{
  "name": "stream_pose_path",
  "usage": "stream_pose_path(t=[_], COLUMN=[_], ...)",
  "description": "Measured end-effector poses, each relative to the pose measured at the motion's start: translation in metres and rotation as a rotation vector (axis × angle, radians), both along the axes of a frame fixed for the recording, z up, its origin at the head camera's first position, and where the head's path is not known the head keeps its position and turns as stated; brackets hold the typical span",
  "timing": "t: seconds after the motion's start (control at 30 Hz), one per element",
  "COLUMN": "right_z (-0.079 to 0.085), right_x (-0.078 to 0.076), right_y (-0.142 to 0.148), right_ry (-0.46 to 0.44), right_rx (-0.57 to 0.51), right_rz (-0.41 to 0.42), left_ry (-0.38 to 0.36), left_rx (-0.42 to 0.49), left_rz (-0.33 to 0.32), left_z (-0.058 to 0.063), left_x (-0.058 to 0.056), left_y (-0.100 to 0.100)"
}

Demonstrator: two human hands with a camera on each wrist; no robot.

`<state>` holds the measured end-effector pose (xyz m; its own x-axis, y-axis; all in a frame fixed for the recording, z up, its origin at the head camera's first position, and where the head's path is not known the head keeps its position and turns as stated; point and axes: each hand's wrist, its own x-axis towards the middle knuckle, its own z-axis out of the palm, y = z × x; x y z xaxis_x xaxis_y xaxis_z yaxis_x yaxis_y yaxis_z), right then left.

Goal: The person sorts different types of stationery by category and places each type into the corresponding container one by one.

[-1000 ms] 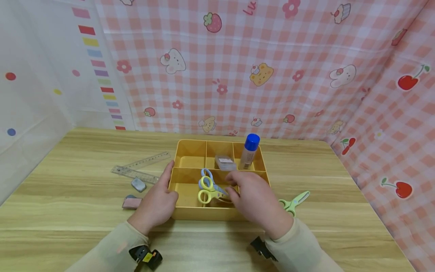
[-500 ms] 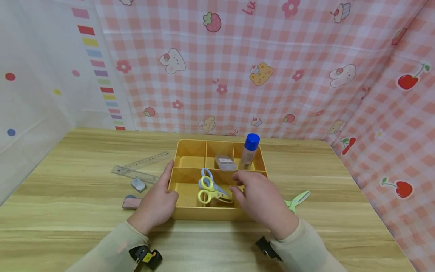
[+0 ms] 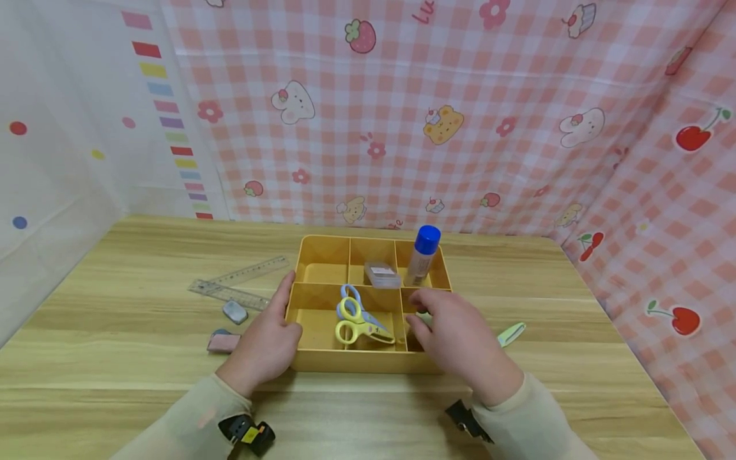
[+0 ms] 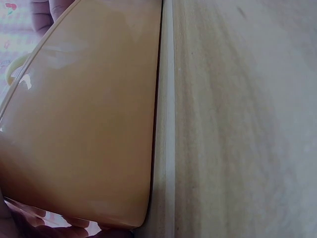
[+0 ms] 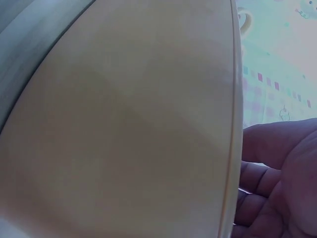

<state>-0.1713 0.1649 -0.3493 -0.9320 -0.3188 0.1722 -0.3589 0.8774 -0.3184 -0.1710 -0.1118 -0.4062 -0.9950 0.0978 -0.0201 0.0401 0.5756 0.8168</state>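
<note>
A yellow compartment tray [image 3: 368,361] stands on the wooden table. My left hand [image 3: 261,348] grips its left side, fingers along the outer wall and thumb at the front corner; the left wrist view shows fingertips around the tray's edge. My right hand [image 3: 457,338] reaches over the front right compartment, fingers loosely bent and thumb apart from the index finger. A small greenish thing [image 3: 424,317] shows between them, mostly hidden. Yellow-handled scissors [image 3: 352,331] lie over blue-handled scissors [image 3: 348,291] in the front left compartment, left of the right hand.
Behind, the tray holds a small clear box [image 3: 382,276] and an upright blue-capped glue stick [image 3: 424,249]. Left lie clear rulers [image 3: 232,294], a grey eraser-like block [image 3: 235,312] and a pink item [image 3: 222,343]. Green scissors [image 3: 512,333] lie right, partly covered by my right hand.
My right hand has moved right, away from the scissors in the tray, to the front right compartment. It covers more of the green scissors now. The left hand stays put.
</note>
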Motion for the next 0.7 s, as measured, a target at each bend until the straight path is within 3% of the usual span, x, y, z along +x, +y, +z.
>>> stream_pose_path(t=[0.23,0.7], right_z=[0.0,0.001], right_x=[-0.001,-0.001], right_y=[0.009,0.025], right_ry=[-0.027,0.011], right_rx=[0.006,-0.024], right_rz=[-0.019,-0.036], left_ry=[-0.011,-0.007], left_rx=[0.007,0.015], left_rz=[0.001,-0.004], left_z=[0.0,0.002], left_x=[-0.001,0.001], left_y=[0.0,0.0])
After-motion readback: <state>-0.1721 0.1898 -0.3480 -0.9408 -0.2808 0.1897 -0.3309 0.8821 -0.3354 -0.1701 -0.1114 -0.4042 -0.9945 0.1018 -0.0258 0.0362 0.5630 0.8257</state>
